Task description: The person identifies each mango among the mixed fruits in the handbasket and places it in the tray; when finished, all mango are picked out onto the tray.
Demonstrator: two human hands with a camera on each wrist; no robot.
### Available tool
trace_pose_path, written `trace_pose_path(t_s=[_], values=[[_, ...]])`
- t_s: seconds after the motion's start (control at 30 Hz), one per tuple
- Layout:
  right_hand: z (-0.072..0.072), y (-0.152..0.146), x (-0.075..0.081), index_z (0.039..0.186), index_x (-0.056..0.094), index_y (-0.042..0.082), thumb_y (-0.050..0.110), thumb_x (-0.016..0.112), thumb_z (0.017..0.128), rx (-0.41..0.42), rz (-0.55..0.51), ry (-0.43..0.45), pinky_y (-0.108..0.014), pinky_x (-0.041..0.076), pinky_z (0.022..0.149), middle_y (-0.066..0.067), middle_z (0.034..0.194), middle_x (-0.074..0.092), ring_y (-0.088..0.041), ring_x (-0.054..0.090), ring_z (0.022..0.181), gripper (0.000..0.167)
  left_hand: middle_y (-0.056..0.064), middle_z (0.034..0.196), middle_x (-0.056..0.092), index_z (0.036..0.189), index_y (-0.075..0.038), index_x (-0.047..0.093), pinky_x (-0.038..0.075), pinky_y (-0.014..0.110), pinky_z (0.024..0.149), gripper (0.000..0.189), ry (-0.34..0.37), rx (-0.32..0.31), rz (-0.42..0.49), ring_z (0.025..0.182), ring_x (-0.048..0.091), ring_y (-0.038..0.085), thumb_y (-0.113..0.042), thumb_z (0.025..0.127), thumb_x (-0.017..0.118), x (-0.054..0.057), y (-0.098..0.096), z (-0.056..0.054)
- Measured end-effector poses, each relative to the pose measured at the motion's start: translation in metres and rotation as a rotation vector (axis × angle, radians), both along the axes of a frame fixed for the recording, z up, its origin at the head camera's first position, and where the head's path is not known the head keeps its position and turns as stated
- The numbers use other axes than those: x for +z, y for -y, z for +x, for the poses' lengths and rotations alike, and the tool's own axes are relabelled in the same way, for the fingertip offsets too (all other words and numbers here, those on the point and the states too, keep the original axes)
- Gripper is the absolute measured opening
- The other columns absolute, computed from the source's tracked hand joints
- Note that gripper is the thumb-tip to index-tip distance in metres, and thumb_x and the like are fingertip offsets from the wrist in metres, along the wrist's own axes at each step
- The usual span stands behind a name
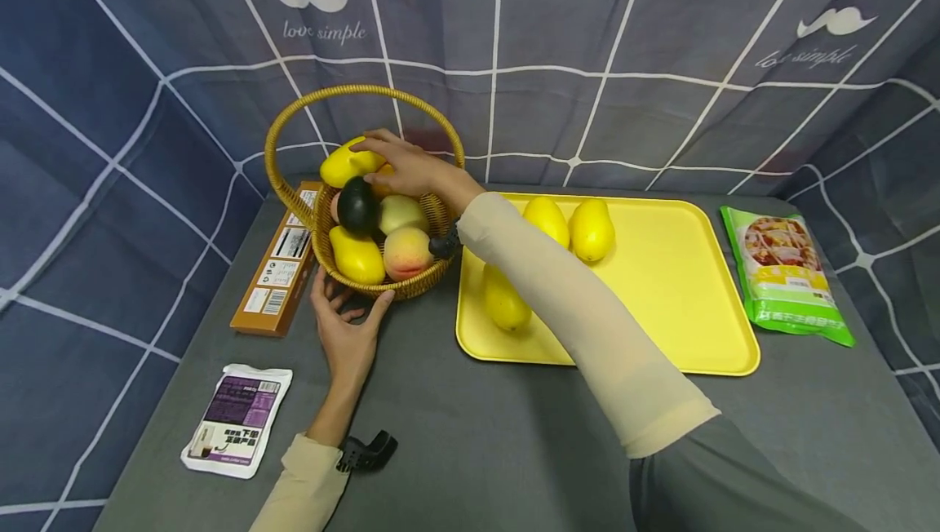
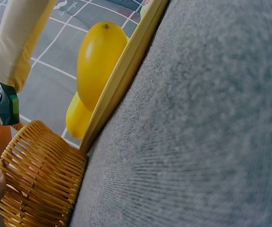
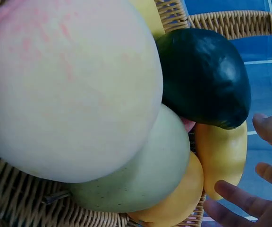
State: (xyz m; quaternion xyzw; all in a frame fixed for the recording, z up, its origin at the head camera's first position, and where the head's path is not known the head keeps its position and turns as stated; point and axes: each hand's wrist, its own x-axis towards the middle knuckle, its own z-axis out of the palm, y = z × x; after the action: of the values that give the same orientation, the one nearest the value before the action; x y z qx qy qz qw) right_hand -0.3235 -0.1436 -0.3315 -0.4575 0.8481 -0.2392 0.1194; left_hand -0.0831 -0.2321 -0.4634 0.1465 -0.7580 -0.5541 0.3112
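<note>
A wicker basket [image 1: 419,283] with a tall handle holds a peach [image 1: 407,253], a dark green avocado-like fruit [image 1: 358,206], a pale green round fruit [image 1: 402,214], an orange fruit [image 1: 383,179], mostly covered, and yellow mangoes, one low at the front [image 1: 356,256] and one at the back rim [image 1: 345,163]. Over the back of the basket reaches my right hand [image 1: 400,165], its fingers spread beside that back mango. In the right wrist view, fingertips [image 3: 223,189] overlap its edge; contact is unclear. My left hand [image 1: 348,336] touches the basket's front with thumb and fingers apart.
On the right lies a yellow tray [image 1: 661,287] carrying mangoes [image 1: 591,230], partly behind my right sleeve. A green food packet [image 1: 789,271] is beyond it. Left of the basket are a brown box [image 1: 275,279] and a white-and-purple pouch [image 1: 238,422]. A grid-patterned curtain [image 1: 551,26] hangs behind.
</note>
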Motion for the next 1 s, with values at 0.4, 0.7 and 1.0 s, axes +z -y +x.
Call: trace_pose_path(t_s=[0.4, 0.7, 1.0], values=[[-0.009, 0.016, -0.002, 0.154, 0.030, 0.028, 0.024, 0.048, 0.103, 0.043, 0.022, -0.014, -0.036, 0.030, 0.116, -0.001, 0.165, 0.011, -0.019, 0.025, 0.148, 0.054, 0.026, 0.144, 0.040, 0.153, -0.004, 0.023, 0.043, 0.048, 0.083, 0.093, -0.001, -0.007, 0.004, 0.121, 0.049, 0.038, -0.010, 0.081, 0.080, 0.030, -0.012, 0.009], [-0.021, 0.022, -0.002, 0.153, 0.032, 0.028, 0.010, 0.052, 0.097, 0.023, 0.025, -0.026, -0.031, 0.029, 0.115, 0.000, 0.165, 0.013, -0.016, 0.017, 0.150, 0.062, 0.027, 0.145, 0.039, 0.153, -0.003, 0.024, 0.044, 0.049, 0.082, 0.092, -0.010, -0.015, 0.000, 0.121, 0.049, 0.039, -0.009, 0.081, 0.080, 0.031, -0.013, 0.009], [-0.026, 0.026, -0.003, 0.156, 0.024, 0.030, 0.010, 0.050, 0.095, 0.059, 0.083, -0.049, -0.037, 0.026, 0.118, 0.001, 0.166, 0.012, -0.017, 0.014, 0.151, 0.069, 0.028, 0.144, 0.039, 0.153, -0.001, 0.024, 0.044, 0.048, 0.082, 0.092, -0.002, -0.012, -0.004, 0.120, 0.049, 0.040, -0.007, 0.080, 0.080, 0.033, -0.012, 0.009]])
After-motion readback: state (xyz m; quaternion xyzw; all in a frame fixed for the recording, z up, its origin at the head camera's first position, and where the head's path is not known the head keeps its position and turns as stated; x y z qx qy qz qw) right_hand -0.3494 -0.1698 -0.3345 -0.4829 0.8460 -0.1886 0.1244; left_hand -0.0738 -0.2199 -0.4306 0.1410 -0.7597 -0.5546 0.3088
